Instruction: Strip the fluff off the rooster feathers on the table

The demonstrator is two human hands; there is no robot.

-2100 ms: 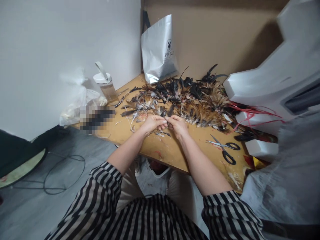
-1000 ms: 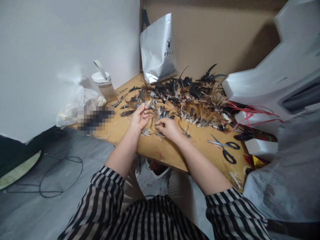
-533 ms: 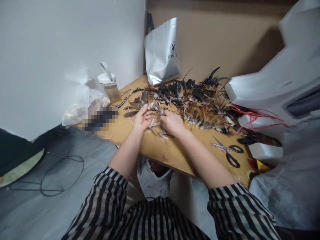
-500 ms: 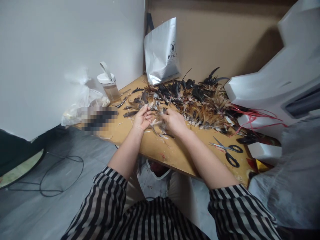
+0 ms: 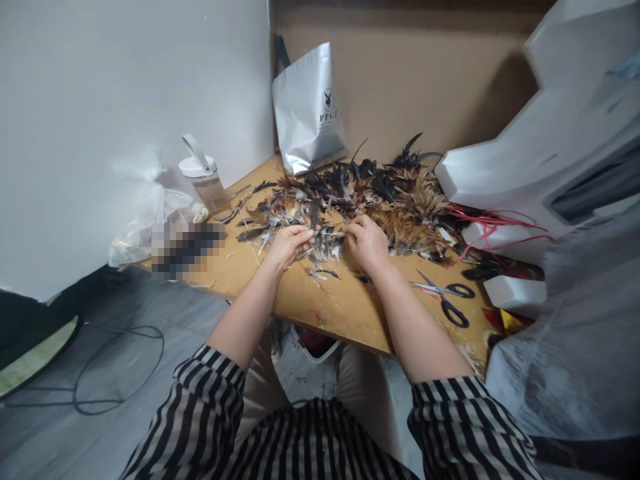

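Observation:
A wide heap of brown, black and white feathers (image 5: pixel 395 203) covers the back of a tan wooden table (image 5: pixel 345 310). My left hand (image 5: pixel 287 243) pinches a small bunch of pale and dark feathers (image 5: pixel 324 241) at the heap's near left edge. My right hand (image 5: pixel 367 241) holds the other end of the same bunch, fingers closed, a short gap from the left. Loose feather scraps lie on the table just below both hands.
Black-handled scissors (image 5: pixel 447 300) lie open to the right of my right arm. A silver paper bag (image 5: pixel 307 110) leans at the back wall, a lidded bottle (image 5: pixel 203 180) and a plastic bag (image 5: pixel 145 220) stand left. White foam blocks (image 5: pixel 515 173) and red cord (image 5: pixel 493 223) crowd the right.
My hands moved apart to the heap's edge, came together over a bunch of feathers, and now hold it between them slightly farther right. The camera view shifted a little.

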